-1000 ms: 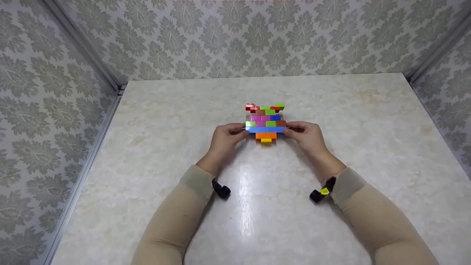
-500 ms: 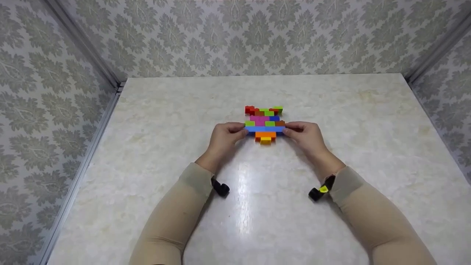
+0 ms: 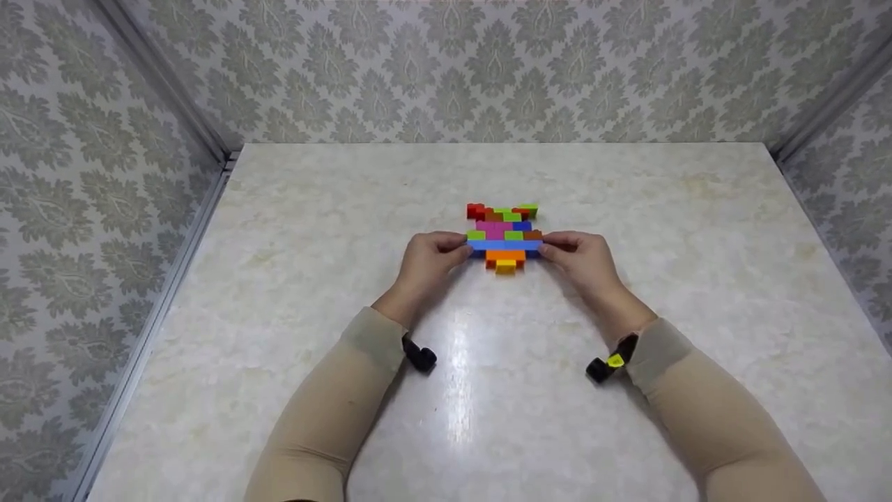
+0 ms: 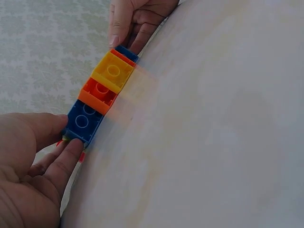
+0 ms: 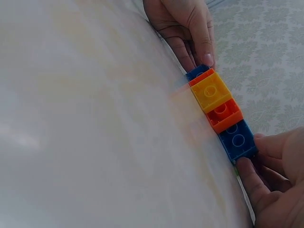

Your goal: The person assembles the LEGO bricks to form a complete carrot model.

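Note:
A flat figure of joined toy bricks (image 3: 495, 230) is at the middle of the table, its narrow end toward me. Its widest row is a light blue brick row (image 3: 504, 245); my left hand (image 3: 426, 261) pinches the left end between thumb and fingers, and my right hand (image 3: 584, 263) pinches the right end the same way. Below that row come an orange brick (image 3: 505, 256) and a yellow brick (image 3: 505, 267). Red and green bricks spread at the far end. In the left wrist view, the hollow undersides of the yellow brick (image 4: 113, 71) and blue brick (image 4: 81, 121) show.
The pale marbled table (image 3: 334, 195) reaches back to a patterned wall (image 3: 453, 70). Another patterned panel (image 3: 49, 244) stands along its left side. A black strap with a camera mount (image 3: 420, 355) sits on the left wrist, and another black mount (image 3: 601, 368) on the right.
The brick figure has tipped flatter, its far end coming down a little and the glare on its bricks fading. Both hands keep their grip and stay nearly in place.

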Action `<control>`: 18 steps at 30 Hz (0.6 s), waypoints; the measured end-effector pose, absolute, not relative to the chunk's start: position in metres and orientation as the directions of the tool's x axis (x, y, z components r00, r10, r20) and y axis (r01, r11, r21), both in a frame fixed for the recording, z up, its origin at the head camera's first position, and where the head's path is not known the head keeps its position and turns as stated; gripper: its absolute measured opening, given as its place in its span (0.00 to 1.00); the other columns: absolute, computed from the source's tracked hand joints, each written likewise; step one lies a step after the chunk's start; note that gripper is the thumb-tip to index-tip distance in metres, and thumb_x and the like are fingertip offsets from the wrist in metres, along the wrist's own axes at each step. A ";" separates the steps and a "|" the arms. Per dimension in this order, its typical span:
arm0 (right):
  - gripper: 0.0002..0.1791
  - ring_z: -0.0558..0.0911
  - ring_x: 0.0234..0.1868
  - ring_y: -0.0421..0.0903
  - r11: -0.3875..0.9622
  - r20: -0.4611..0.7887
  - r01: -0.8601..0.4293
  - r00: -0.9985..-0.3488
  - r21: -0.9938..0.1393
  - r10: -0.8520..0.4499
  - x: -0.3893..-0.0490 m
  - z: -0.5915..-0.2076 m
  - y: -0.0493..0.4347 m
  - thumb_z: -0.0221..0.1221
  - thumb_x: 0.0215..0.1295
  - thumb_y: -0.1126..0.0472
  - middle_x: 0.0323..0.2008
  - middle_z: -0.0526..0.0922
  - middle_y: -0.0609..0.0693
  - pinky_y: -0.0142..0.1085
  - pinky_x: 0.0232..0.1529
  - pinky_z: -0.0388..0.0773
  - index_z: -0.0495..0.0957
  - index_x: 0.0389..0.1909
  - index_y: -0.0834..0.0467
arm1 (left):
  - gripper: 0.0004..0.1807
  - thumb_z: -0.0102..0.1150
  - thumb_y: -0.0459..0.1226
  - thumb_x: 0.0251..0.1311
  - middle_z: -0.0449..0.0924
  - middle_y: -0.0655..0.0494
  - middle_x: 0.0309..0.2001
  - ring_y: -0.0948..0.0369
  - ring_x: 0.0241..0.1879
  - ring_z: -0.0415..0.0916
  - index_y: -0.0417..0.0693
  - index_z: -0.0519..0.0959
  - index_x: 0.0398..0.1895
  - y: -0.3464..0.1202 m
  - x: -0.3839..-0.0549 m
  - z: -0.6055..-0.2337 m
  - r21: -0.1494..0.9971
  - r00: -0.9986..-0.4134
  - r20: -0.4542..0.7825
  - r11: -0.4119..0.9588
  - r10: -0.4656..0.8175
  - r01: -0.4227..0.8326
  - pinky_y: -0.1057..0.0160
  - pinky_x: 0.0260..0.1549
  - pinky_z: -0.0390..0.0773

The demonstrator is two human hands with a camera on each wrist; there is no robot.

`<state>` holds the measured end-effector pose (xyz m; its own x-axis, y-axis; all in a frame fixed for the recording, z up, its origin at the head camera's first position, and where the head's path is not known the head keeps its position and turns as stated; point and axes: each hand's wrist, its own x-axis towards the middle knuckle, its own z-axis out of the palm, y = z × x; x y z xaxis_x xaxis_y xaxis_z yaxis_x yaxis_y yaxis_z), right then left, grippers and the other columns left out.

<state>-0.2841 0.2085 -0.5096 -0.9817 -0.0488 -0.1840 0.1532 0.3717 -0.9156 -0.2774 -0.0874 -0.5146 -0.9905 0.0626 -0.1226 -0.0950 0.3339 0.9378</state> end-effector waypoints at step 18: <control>0.20 0.83 0.65 0.51 0.357 -0.135 0.111 -0.990 -0.927 -0.043 -0.276 -0.517 0.207 0.70 0.80 0.55 0.66 0.88 0.60 0.23 0.54 0.82 0.89 0.65 0.61 | 0.17 0.74 0.41 0.77 0.93 0.57 0.57 0.58 0.62 0.87 0.53 0.91 0.65 -0.086 -0.271 -0.515 0.918 -0.981 -0.189 0.361 0.043 -0.162 0.57 0.67 0.87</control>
<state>-0.2759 0.2073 -0.5172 -0.9899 -0.0433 -0.1348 0.1107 0.3575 -0.9273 -0.2710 -0.0859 -0.5153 -0.9810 0.0426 -0.1894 -0.1616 0.3612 0.9184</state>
